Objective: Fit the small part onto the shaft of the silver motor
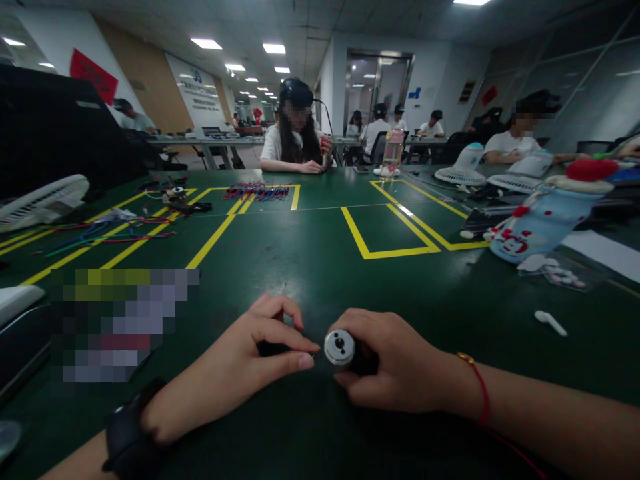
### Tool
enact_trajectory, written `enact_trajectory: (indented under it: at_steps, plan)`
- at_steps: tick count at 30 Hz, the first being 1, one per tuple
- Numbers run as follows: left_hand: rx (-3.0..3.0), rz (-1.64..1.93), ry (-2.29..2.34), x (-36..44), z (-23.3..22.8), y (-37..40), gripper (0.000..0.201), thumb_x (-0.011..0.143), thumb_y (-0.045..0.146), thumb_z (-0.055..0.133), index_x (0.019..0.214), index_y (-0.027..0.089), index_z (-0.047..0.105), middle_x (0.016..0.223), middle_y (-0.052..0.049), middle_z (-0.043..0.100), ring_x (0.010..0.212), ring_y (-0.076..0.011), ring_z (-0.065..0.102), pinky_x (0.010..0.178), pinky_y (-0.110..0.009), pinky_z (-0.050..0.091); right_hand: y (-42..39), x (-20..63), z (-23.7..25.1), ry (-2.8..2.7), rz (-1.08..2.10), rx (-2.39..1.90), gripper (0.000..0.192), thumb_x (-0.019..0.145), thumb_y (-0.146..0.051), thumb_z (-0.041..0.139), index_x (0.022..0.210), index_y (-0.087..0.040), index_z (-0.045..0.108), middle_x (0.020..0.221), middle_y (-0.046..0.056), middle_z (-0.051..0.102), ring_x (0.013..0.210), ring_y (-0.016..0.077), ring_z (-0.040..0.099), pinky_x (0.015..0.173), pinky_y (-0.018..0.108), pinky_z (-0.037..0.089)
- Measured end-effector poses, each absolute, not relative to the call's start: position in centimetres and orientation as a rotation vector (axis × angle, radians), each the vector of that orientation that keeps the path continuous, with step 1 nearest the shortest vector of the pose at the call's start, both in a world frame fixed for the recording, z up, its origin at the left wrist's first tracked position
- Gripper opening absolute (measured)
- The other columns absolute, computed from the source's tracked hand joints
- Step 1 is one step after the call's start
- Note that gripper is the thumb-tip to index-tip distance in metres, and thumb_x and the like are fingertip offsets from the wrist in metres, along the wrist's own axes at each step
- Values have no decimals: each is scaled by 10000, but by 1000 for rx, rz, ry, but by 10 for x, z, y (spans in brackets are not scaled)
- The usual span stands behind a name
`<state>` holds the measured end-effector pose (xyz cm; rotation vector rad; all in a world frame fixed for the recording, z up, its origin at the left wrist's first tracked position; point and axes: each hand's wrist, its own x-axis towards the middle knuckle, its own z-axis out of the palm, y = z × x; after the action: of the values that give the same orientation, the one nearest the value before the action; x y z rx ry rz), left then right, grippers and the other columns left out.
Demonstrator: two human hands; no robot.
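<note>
My right hand (387, 357) is wrapped round a small silver cylindrical motor (340, 348). Its round end face, with a dark centre and two small holes, points up toward me, while the rest of its body is hidden in the fingers. Just left of the motor, my left hand (267, 343) has thumb and forefinger brought together in a pinch. Anything between those tips is too small to make out. The two hands are apart, a little above the green tabletop (240, 427).
Loose wires (115, 227) lie at left, and a wire bundle (257, 192) lies at the back. Yellow tape (400, 253) marks the table. At right are a blue bottle (545, 217), a white earbud (550, 323) and fans (460, 167). Opposite sits another person (285, 150).
</note>
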<state>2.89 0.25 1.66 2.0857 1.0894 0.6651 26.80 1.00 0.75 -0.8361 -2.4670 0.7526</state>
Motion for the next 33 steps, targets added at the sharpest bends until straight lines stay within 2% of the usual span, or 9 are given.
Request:
enact_trajectory:
  at_steps: [7, 11, 13, 17, 21, 25, 29, 33]
  plan:
    - [2312, 508, 1032, 27, 8, 5, 101, 806, 329, 711, 868, 375, 777, 1002, -17, 621, 963, -223, 534, 887, -352, 387, 11, 268, 6, -2452, 774, -837, 307, 708, -208, 667, 1006, -180, 598, 925, 10, 603, 749, 139, 527, 641, 248, 399]
    - [2255, 490, 1039, 25, 10, 7, 168, 826, 343, 688, 980, 370, 751, 1007, -15, 622, 974, -221, 545, 868, -343, 406, 11, 268, 6, -2457, 782, -841, 304, 715, -219, 668, 1009, -184, 601, 933, 13, 609, 759, 144, 535, 649, 252, 405]
    - [2136, 556, 1105, 23, 12, 9, 193, 863, 355, 639, 1032, 343, 731, 1012, -13, 623, 964, -212, 563, 843, -324, 422, 11, 268, 6, -2459, 778, -843, 309, 716, -223, 669, 1015, -186, 600, 941, 13, 612, 769, 147, 539, 664, 257, 411]
    - [1816, 801, 1351, 14, 9, 16, 227, 919, 407, 542, 985, 280, 719, 991, -11, 670, 947, -210, 600, 828, -321, 415, 11, 268, 8, -2472, 769, -846, 308, 721, -236, 673, 1014, -185, 595, 936, 13, 610, 770, 149, 537, 668, 261, 414]
    - [1431, 1039, 1385, 6, -6, 22, 227, 897, 431, 580, 977, 252, 693, 981, -22, 701, 957, -215, 613, 841, -332, 416, 11, 268, 9, -2477, 773, -854, 306, 725, -240, 677, 1013, -187, 591, 937, 13, 611, 771, 150, 536, 658, 260, 414]
    - [1217, 1188, 1271, 6, -14, 25, 186, 874, 389, 630, 957, 233, 690, 979, -16, 678, 913, -176, 596, 818, -301, 429, 10, 269, 9, -2472, 772, -860, 304, 727, -246, 676, 1013, -187, 590, 941, 13, 612, 774, 151, 539, 664, 262, 416]
    - [1238, 1208, 1260, 7, -14, 26, 205, 880, 368, 626, 997, 210, 684, 973, -26, 648, 888, -166, 578, 791, -291, 429, 10, 270, 9, -2476, 784, -866, 306, 727, -240, 674, 1016, -187, 589, 949, 13, 612, 770, 147, 540, 667, 263, 416]
    - [1381, 1128, 1329, 6, -11, 24, 236, 899, 340, 596, 1107, 236, 637, 1000, -26, 633, 914, -174, 582, 818, -310, 420, 10, 270, 8, -2466, 782, -860, 302, 714, -226, 672, 1002, -186, 587, 941, 12, 607, 772, 147, 536, 667, 261, 412]
